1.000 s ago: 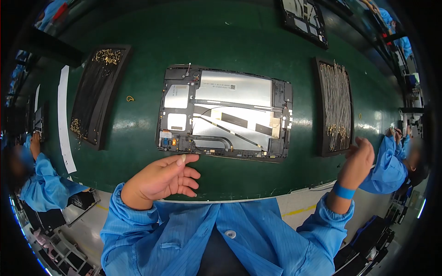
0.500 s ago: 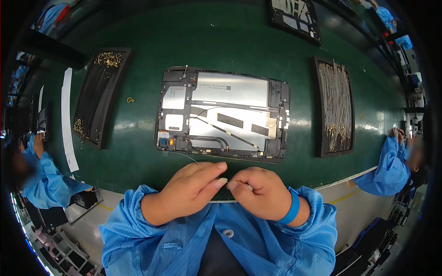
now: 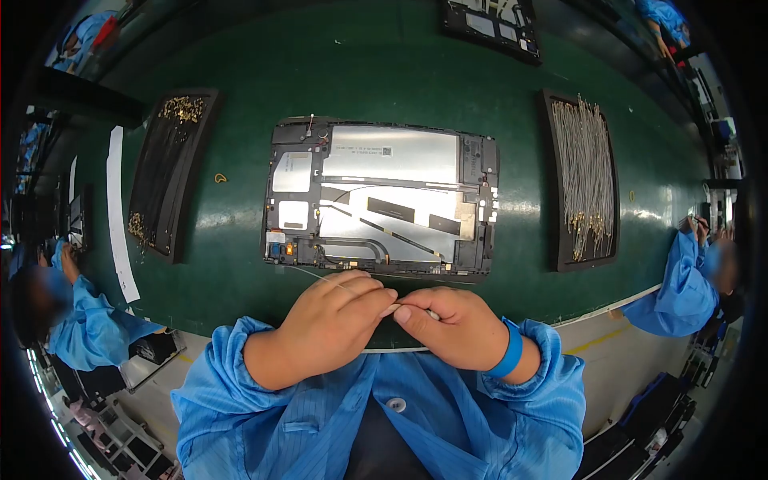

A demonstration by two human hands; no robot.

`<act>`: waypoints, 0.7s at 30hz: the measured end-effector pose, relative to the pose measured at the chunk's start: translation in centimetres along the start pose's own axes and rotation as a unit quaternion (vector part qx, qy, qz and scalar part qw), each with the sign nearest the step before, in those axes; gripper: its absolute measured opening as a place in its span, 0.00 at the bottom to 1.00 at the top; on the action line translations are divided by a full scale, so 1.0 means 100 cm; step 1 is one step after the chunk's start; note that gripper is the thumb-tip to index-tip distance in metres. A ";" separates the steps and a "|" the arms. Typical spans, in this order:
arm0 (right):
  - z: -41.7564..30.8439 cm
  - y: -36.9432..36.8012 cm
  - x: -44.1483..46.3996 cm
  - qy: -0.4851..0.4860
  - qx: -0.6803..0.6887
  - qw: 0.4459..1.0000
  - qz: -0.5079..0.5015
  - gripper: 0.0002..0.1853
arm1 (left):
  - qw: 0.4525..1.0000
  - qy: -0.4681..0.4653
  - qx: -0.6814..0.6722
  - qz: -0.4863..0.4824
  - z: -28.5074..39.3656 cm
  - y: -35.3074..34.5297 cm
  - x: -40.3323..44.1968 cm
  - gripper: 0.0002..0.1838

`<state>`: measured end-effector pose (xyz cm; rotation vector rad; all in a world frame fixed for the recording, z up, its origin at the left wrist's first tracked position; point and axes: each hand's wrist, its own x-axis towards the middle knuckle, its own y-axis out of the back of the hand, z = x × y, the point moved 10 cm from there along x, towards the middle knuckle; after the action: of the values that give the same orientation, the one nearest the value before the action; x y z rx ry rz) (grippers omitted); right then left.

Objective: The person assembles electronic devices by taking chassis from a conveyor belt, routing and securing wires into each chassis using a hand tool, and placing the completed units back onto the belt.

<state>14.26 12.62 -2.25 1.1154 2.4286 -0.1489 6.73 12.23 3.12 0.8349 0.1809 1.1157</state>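
Note:
An opened tablet-like device (image 3: 392,152) lies on the green table, its silver plates and black frame facing up. Just below its front edge my two hands meet fingertip to fingertip. My left hand (image 3: 332,324) is closed on a thin grey cable (image 3: 314,275), which runs out over its back toward the device's lower left corner. The thumb and index finger of my right hand (image 3: 452,326) are pinched at the same spot, on the cable's end. A small pale tip shows between the fingers of my right hand.
A black tray (image 3: 178,180) of dark cables stands at the left, another tray (image 3: 582,184) of grey cables at the right. A second device (image 3: 492,28) lies at the far edge. A white strip (image 3: 118,216) and a yellow loop (image 3: 220,178) are at left. Co-workers sit on both sides.
My right hand has come from beside the right tray to meet my left hand, and both have closed on the thin cable. The device and trays appear slightly shifted in view.

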 end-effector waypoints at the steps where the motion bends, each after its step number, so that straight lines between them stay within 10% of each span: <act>1: 0.005 -0.001 -0.001 -0.015 0.013 1.000 -0.008 0.12 | 1.000 0.010 -0.005 -0.024 -0.001 -0.004 0.000 0.13; 15: 0.049 -0.002 -0.014 -0.164 0.269 0.948 -0.037 0.08 | 1.000 0.000 0.002 0.002 0.009 -0.008 0.006 0.10; 21: 0.052 0.036 -0.017 -0.090 0.394 0.905 0.137 0.12 | 0.992 0.024 0.093 0.082 -0.003 -0.002 0.007 0.11</act>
<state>19.74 12.40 -5.77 1.6620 2.0303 -1.1624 7.07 12.88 2.95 1.0036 0.2635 1.2868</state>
